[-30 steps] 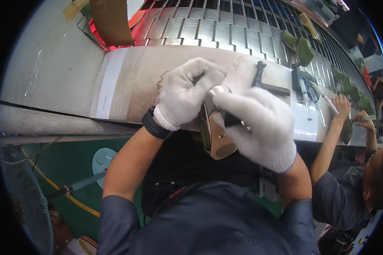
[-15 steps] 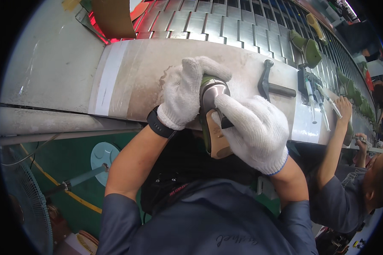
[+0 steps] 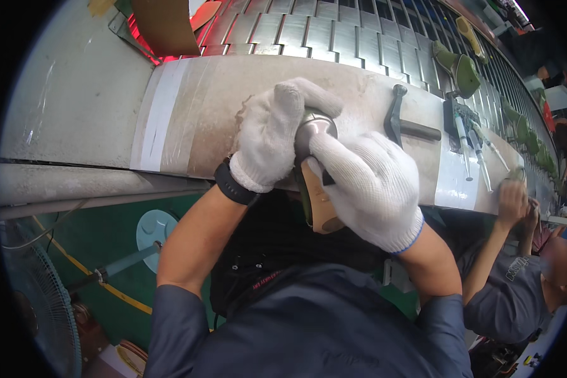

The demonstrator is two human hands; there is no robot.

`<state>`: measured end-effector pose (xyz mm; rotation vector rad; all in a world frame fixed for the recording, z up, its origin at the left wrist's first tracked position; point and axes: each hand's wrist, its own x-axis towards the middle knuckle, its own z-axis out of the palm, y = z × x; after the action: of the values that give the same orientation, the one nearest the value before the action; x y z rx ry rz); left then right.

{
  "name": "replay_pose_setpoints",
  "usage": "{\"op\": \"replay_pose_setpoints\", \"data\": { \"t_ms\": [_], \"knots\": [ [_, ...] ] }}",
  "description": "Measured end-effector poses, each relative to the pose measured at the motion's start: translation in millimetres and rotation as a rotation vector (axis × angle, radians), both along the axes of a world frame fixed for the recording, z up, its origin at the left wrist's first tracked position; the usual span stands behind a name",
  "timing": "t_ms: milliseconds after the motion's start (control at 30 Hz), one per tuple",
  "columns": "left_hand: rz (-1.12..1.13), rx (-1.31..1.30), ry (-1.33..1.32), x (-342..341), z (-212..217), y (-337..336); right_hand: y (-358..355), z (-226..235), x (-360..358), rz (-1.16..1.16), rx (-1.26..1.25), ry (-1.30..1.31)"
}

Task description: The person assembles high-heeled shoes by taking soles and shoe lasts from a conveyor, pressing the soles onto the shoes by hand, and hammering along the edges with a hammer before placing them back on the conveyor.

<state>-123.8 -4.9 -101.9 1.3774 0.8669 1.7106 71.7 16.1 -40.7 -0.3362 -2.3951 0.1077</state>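
Observation:
A green shoe [image 3: 321, 205] stands tilted between my hands at the bench's near edge. Its tan underside faces me, and a silver-grey metallic part covers its upper end. My left hand [image 3: 274, 132], in a white knit glove, wraps around that upper end with the thumb and fingers over the top. My right hand [image 3: 372, 183], gloved alike, is closed, its index fingertip pressed to the metallic part. Under its fingers shows a small black object [image 3: 327, 179], mostly hidden, of a kind I cannot make out. A hammer [image 3: 416, 129] lies right of my hands.
Slim light tubes [image 3: 469, 148] rest in a dark holder on the right. A slatted metal conveyor [image 3: 321, 31] runs behind the bench, carrying green shoes [image 3: 466, 75]. A co-worker's hands [image 3: 513, 201] work at the right. A fan [image 3: 34, 302] stands lower left beside a light-blue stool [image 3: 155, 230].
My right hand has shifted slightly left and up along the shoe. The co-worker's hand has drawn back from the slim tubes toward the bench's near edge.

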Motion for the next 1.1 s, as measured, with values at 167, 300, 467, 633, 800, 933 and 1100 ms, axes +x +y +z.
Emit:
{"op": "replay_pose_setpoints", "data": {
  "t_ms": [167, 300, 467, 633, 800, 933, 1100],
  "knots": [
    [-0.146, -0.273, 0.042, -26, 19, 19, 30, -8, -26, 0.005, -0.029, 0.137],
    [-0.107, -0.364, -0.047, -53, 1, 35, 34, -17, -15, -0.146, -1.001, 0.182],
    [-0.115, -0.285, -0.080, -41, 2, 39, 31, -39, 8, -0.281, -1.141, 0.227],
    [-0.060, -0.248, -0.071, -17, 11, 44, 27, 21, -6, -0.030, -0.374, 0.099],
    [-0.129, -0.049, -0.030, -8, 4, 59, 41, 20, -8, -0.166, -0.048, -0.063],
    [-0.121, -0.123, 0.033, -6, 5, 56, 38, 9, -7, -0.175, -0.218, 0.050],
    [-0.119, -0.118, 0.077, -3, -7, 65, 47, -7, 7, -0.339, -0.898, -0.004]
  ]
}}
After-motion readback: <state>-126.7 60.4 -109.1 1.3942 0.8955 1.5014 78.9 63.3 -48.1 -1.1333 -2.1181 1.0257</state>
